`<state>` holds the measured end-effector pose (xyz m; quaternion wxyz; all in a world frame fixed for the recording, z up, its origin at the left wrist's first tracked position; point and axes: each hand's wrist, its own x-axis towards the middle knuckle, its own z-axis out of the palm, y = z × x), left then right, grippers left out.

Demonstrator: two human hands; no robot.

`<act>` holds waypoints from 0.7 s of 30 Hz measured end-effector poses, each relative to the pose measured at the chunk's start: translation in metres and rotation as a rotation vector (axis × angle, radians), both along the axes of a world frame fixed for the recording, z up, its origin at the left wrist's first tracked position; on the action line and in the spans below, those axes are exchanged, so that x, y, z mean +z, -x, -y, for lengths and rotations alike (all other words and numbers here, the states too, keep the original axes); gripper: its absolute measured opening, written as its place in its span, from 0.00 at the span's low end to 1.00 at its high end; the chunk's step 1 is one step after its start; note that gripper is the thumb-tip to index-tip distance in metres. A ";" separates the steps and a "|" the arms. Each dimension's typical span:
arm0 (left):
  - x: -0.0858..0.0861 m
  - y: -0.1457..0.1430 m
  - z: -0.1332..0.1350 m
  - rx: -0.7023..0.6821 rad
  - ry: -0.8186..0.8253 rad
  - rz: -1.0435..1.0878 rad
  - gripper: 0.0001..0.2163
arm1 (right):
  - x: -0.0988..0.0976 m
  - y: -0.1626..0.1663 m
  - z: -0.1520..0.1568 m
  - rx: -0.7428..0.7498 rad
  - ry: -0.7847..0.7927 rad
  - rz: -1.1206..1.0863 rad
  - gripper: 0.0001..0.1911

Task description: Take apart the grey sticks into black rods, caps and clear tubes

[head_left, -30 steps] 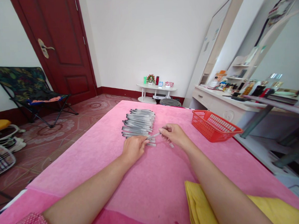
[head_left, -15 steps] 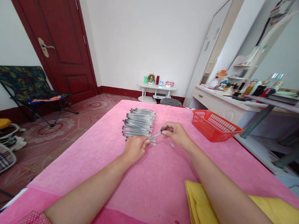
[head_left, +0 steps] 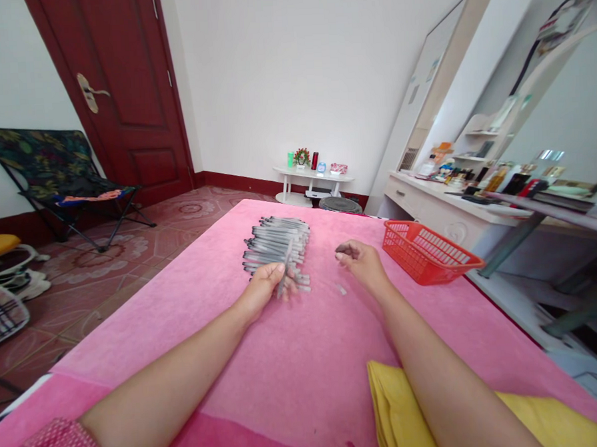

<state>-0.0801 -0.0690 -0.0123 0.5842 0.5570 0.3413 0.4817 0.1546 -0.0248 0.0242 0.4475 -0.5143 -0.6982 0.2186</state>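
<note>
A pile of grey pens [head_left: 278,246] lies on the pink cloth [head_left: 305,356]. My left hand [head_left: 266,284] is closed on one grey pen [head_left: 284,276], which points up and away over the near edge of the pile. My right hand [head_left: 359,261] is to the right, fingers pinched on a small dark pen cap [head_left: 343,249]. A small clear piece [head_left: 340,289] rests on the cloth between my hands.
A red plastic basket [head_left: 427,251] sits on the cloth right of my right hand. A yellow cloth [head_left: 538,411] lies at the near right. A white dresser [head_left: 428,207] with bottles stands on the right, a folding chair [head_left: 50,176] on the left.
My hands have come apart: the right hand pulled the dark cap off the pen and moved right. The left hand swung the pen from sideways to pointing away.
</note>
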 end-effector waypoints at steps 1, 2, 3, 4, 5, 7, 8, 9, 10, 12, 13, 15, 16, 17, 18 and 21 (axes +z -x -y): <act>0.000 0.000 0.000 0.000 0.033 0.046 0.18 | -0.006 -0.002 -0.002 -0.045 0.008 0.129 0.06; 0.001 0.001 0.000 -0.002 0.065 0.089 0.17 | -0.012 -0.004 -0.003 -0.080 0.022 0.250 0.06; 0.001 0.001 0.000 -0.004 0.094 0.127 0.17 | -0.018 -0.005 -0.003 -0.103 0.041 0.346 0.05; 0.002 0.002 0.000 -0.004 0.114 0.160 0.16 | -0.021 -0.005 -0.002 -0.113 0.062 0.409 0.04; 0.002 0.002 0.000 -0.001 0.127 0.189 0.15 | -0.023 -0.004 0.000 -0.119 0.079 0.446 0.04; 0.003 0.002 0.000 0.009 0.137 0.233 0.14 | -0.022 0.000 0.005 -0.143 0.072 0.481 0.03; 0.004 0.002 -0.001 0.017 0.137 0.249 0.14 | -0.019 0.005 0.008 -0.161 0.050 0.496 0.03; 0.004 0.002 -0.001 0.027 0.133 0.261 0.14 | -0.016 0.010 0.011 -0.169 0.020 0.499 0.04; 0.004 0.002 -0.002 0.039 0.129 0.264 0.14 | -0.012 0.017 0.014 -0.160 -0.016 0.479 0.05; 0.005 0.001 -0.001 0.059 0.109 0.235 0.15 | -0.004 0.034 0.020 -0.072 -0.069 0.356 0.06; 0.005 0.001 0.000 0.062 0.093 0.205 0.15 | -0.001 0.043 0.023 -0.006 -0.076 0.262 0.07; 0.007 -0.002 0.003 0.035 0.055 0.127 0.16 | 0.003 0.059 0.031 0.124 -0.035 0.055 0.10; 0.008 -0.003 0.006 0.002 0.036 0.087 0.16 | 0.004 0.065 0.034 0.182 0.024 -0.040 0.12; 0.009 -0.004 0.008 -0.042 0.020 0.052 0.17 | 0.005 0.070 0.038 0.233 0.098 -0.124 0.13; 0.010 -0.006 0.010 -0.088 0.008 0.024 0.17 | 0.005 0.074 0.042 0.274 0.177 -0.195 0.14; 0.012 -0.009 0.014 -0.190 0.002 -0.042 0.18 | 0.005 0.076 0.047 0.308 0.355 -0.344 0.18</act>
